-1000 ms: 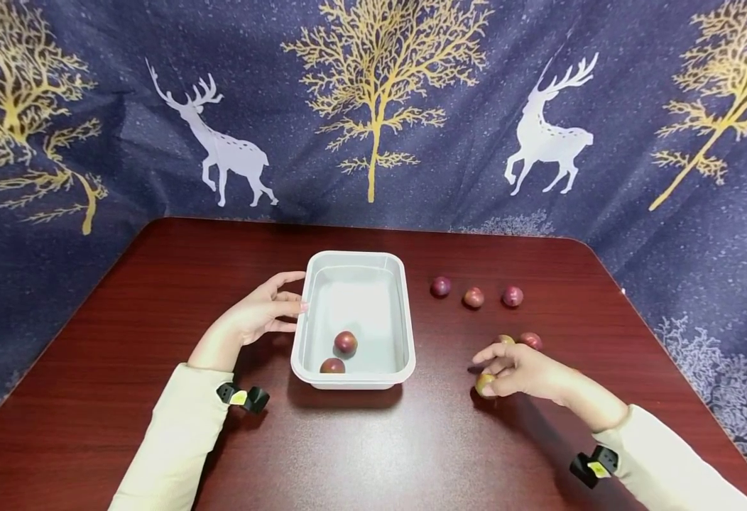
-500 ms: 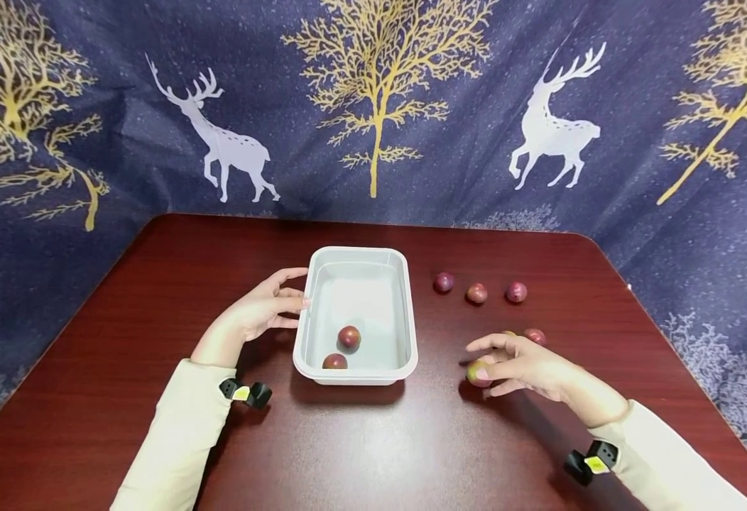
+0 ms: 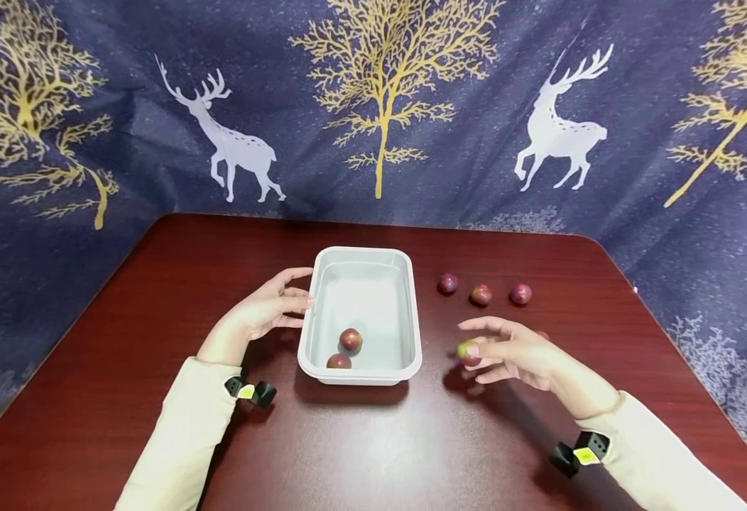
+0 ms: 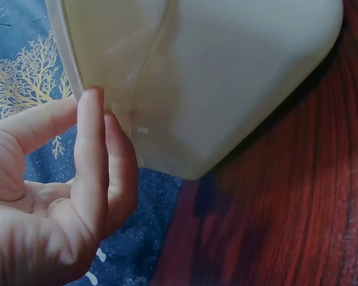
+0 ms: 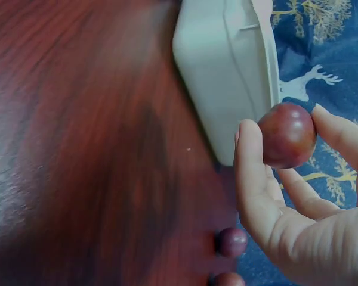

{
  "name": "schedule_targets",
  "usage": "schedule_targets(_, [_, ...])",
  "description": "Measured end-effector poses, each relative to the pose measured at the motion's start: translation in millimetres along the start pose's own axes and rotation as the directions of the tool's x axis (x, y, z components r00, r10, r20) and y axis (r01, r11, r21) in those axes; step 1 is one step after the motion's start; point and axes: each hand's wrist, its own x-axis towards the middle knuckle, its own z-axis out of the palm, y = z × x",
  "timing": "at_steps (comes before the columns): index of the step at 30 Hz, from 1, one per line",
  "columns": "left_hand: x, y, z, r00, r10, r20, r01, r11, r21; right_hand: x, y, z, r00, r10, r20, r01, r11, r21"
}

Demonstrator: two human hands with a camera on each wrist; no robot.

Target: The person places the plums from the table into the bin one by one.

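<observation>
A plum [image 3: 468, 353], red with a yellow-green patch, is pinched between the thumb and fingers of my right hand [image 3: 519, 356]. In the right wrist view the held plum [image 5: 287, 136] is off the table, and the white plastic tub [image 5: 221, 77] lies beyond it. My left hand [image 3: 265, 306] touches the left side of that tub [image 3: 414, 319] with its fingertips near the rim. The left wrist view has the fingers [image 4: 90, 161] fairly straight against the outer wall. Two plums, one [image 3: 351, 340] fully visible and another [image 3: 339, 361] partly behind the front rim, lie inside the tub.
Right of the tub, three plums [image 3: 448, 283] [image 3: 481, 294] [image 3: 521, 294] lie in a loose row on the dark red table [image 3: 233, 248]. Another plum [image 3: 542, 335] is mostly hidden behind my right hand. A deer-patterned blue cloth [image 3: 322, 177] hangs behind the table.
My right hand has lifted the plum and moved left and away from me, towards the tub. The left hand keeps its place at the tub's side. The head view has shifted slightly.
</observation>
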Motion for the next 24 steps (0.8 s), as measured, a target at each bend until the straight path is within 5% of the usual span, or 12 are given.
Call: schedule_targets(24, [-0.8, 2.6, 2.0, 1.000, -0.001, -0.007, 0.001, 1.000, -0.007, 33, -50, 32.9, 0.998, -0.062, -0.013, 0.062, 0.998, 0.019])
